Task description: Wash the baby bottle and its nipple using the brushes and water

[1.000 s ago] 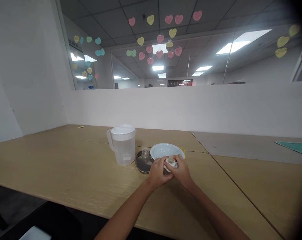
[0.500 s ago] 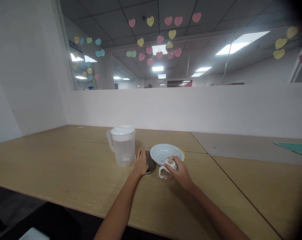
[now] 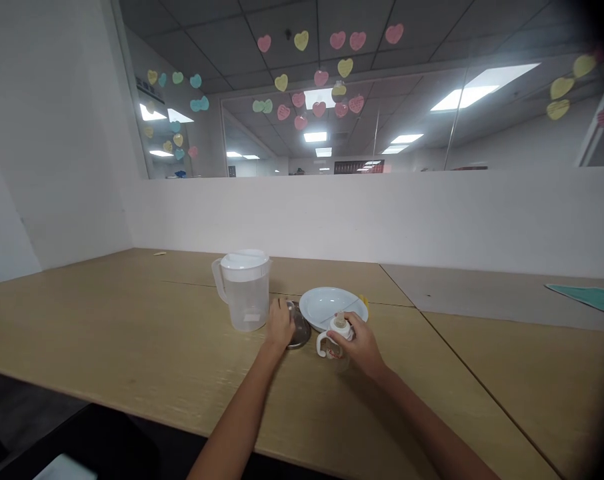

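Observation:
My right hand (image 3: 361, 343) is wrapped round a small white baby bottle (image 3: 333, 342) with side handles and a teat on top, standing upright on the wooden table (image 3: 132, 333). My left hand (image 3: 280, 325) is curled over a round metal dish (image 3: 301, 331) just left of the bottle; whatever sits in the dish is hidden under the fingers. A clear plastic pitcher (image 3: 243, 289) with a white lid stands right beside my left hand. Behind the bottle lies a white divided plate (image 3: 327, 303).
A white partition wall (image 3: 382, 220) with a glass pane and heart stickers runs along the table's far edge. A teal cloth (image 3: 589, 295) lies far right on a grey table section (image 3: 492, 293). The table's front edge (image 3: 107, 390) drops to a dark floor.
My left hand left the bottle and went left onto the metal dish, where its fingers have now curled. My right hand set the bottle upright on the table and keeps holding it.

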A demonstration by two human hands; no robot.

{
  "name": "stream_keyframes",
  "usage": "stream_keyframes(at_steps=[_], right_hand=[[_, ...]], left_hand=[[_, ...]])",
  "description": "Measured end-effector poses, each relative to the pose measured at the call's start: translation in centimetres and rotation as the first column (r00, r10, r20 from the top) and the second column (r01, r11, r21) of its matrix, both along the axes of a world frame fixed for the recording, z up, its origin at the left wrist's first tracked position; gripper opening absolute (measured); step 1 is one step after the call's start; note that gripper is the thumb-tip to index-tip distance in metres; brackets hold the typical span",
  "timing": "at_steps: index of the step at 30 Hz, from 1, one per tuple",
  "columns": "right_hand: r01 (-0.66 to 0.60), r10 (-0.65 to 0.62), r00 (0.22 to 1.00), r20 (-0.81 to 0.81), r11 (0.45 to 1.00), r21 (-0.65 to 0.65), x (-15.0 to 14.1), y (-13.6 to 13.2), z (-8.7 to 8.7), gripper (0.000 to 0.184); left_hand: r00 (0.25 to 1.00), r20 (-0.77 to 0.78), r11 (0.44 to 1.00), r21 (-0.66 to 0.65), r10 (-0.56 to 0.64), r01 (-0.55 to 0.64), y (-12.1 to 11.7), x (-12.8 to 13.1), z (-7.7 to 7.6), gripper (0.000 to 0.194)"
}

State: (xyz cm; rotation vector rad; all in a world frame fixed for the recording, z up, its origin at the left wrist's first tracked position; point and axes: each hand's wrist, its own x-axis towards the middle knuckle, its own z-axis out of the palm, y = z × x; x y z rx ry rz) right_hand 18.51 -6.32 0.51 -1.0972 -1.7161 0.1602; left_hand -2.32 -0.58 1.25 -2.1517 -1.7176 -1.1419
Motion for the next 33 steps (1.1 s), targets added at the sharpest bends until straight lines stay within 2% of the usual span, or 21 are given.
stream_keyframes(at_steps=[2,4,7,11,13,17,22,33], right_hand=[[0.028,-0.028,1.000,0.000,1.000,0.001,0.0,-0.1,-0.1,0.044],[0.055,-0.056,0.998,-0.009,0.998,-0.012,-0.1,-0.1,-0.1,0.055],[0.057,-0.058,0.998,-0.031,0.998,-0.033,-0.3,-0.1,-0.2,0.067],[0.075,-0.075,0.997,-0.028,0.997,-0.009,-0.5,0.0,-0.3,0.067],[0.100,-0.099,0.995,-0.014,0.995,0.007,-0.6,0.0,-0.4,0.066],[0.101,-0.103,0.994,0.030,0.994,0.045,-0.5,-0.2,-0.4,0.065],[0.088,-0.096,0.992,0.079,0.992,0.092,-0.4,-0.4,-0.3,0.061],[0.028,-0.028,1.000,-0.005,0.998,0.056,-1.2,-0.8,0.0,0.050]], left_hand=[[0.993,0.112,0.986,0.161,-0.050,0.031,-0.9,0.4,1.3,0.036],[0.957,0.216,0.928,0.358,-0.192,0.105,-2.2,1.3,2.4,0.037],[0.904,0.175,0.849,0.449,-0.390,0.279,-4.2,3.2,2.8,0.040],[0.815,-0.061,0.756,0.338,-0.576,0.560,-5.6,5.5,1.8,0.040],[0.783,-0.107,0.743,0.262,-0.613,0.617,-5.7,6.0,1.3,0.039],[0.778,0.056,0.773,0.176,-0.626,0.609,-5.8,6.3,0.8,0.038],[0.693,0.224,0.727,0.164,-0.685,0.666,-6.1,6.7,0.4,0.038],[0.678,0.303,0.741,0.204,-0.669,0.640,-5.3,7.2,-0.2,0.033]])
